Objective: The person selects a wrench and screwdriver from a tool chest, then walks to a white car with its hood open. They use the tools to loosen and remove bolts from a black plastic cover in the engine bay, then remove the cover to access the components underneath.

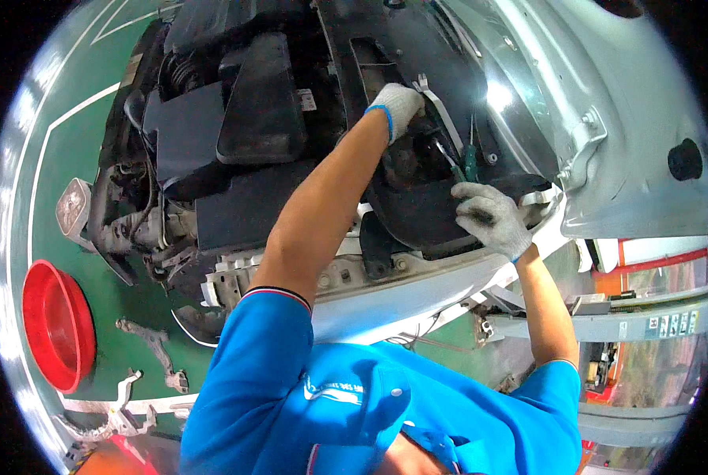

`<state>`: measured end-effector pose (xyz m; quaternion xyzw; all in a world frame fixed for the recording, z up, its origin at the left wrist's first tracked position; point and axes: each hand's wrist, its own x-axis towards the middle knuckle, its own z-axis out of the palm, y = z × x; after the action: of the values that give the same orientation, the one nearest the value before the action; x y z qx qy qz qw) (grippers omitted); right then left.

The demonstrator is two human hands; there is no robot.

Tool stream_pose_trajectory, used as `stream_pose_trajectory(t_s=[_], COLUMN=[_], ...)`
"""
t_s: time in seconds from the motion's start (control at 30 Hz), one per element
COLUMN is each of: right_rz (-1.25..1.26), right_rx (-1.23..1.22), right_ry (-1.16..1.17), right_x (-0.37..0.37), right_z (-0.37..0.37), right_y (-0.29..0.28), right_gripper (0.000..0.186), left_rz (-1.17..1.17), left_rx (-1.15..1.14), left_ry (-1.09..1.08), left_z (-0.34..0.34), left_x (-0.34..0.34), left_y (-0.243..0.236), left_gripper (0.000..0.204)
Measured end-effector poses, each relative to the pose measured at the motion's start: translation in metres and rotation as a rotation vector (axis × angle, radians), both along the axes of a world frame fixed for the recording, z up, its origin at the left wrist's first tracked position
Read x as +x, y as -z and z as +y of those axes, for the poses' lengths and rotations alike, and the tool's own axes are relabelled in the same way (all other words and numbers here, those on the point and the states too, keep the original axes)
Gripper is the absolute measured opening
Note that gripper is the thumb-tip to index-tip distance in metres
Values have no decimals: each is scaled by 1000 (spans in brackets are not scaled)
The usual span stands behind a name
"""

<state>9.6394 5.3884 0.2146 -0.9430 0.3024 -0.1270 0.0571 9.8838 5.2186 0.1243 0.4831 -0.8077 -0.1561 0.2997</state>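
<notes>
My left hand (401,108), in a whitish knit glove with a blue cuff, reaches into an opening in the black plastic cover (417,218) of the car's engine bay. Its fingers curl in, and what they hold, if anything, is hidden. A pale metal strip (443,115) lies just right of it. My right hand (492,219), also gloved, is nearer the cover's right front edge. Its fingers are closed on the green handle of a screwdriver (456,169), whose shaft points into the opening. A second green-handled screwdriver (471,162) lies right beside it.
The engine (263,103) with its dark covers fills the left of the bay. A pale green body panel (631,119) rises at the right. On the green floor are a red basin (57,326), a clear container (74,207) and metal arms (157,348). A grey lift beam (647,323) runs at the right.
</notes>
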Motion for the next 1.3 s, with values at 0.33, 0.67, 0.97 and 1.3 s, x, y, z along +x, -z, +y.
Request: stream_pose_trajectory(t_s=[0.33, 0.67, 0.97, 1.3], right_rz=[191, -37, -102, -37], right_rx=[-65, -88, 114, 105], right_ry=[82, 8, 99, 115], right_x=[81, 99, 22, 7], right_z=[-24, -29, -9, -5], right_y=[3, 30, 6, 5], right_gripper=[25, 24, 19, 19], left_rz=[71, -160, 432, -168], left_rx=[170, -88, 405, -138], left_ry=[-78, 26, -25, 10], left_z=[-13, -9, -19, -8], left_x=[3, 0, -13, 1], left_y=[10, 7, 18, 9], left_gripper=[47, 46, 46, 46])
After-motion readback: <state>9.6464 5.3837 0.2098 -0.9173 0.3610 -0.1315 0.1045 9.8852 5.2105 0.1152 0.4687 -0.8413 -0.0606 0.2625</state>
